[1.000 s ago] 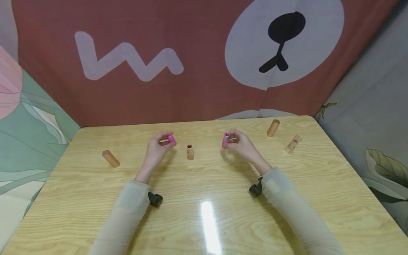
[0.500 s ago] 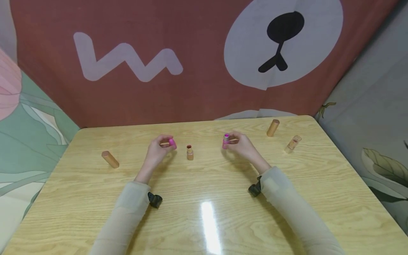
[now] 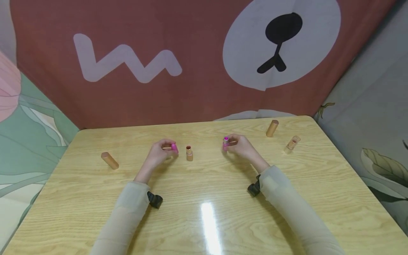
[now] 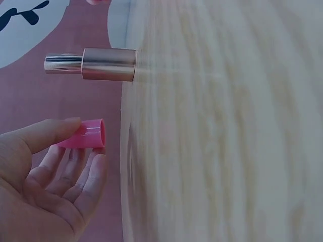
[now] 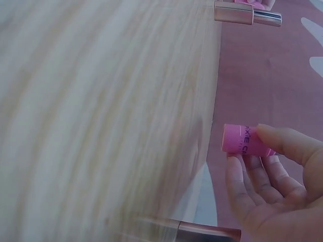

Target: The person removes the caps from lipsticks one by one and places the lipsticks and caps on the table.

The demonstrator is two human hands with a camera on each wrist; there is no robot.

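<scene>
In the head view my left hand pinches a bright pink lipstick cap between thumb and fingertips. The left wrist view has the cap with its open end facing the table, a little above it. My right hand holds an uncapped pink lipstick upright, low over the table. Lettering runs along that pink lipstick in the right wrist view, where the fingers hide its upper part. Between the hands an uncapped rose-gold lipstick stands upright, nearer the left hand.
A copper-coloured cap stands on the wooden table at far left. Another copper cap stands at the back right, with a clear-based lipstick in front of it. A printed cloth hangs behind the table's back edge.
My left hand has lowered the pink cap and brought it slightly right, closer to the rose-gold lipstick. My right hand has lowered the pink lipstick a little. Both grips are unchanged.
</scene>
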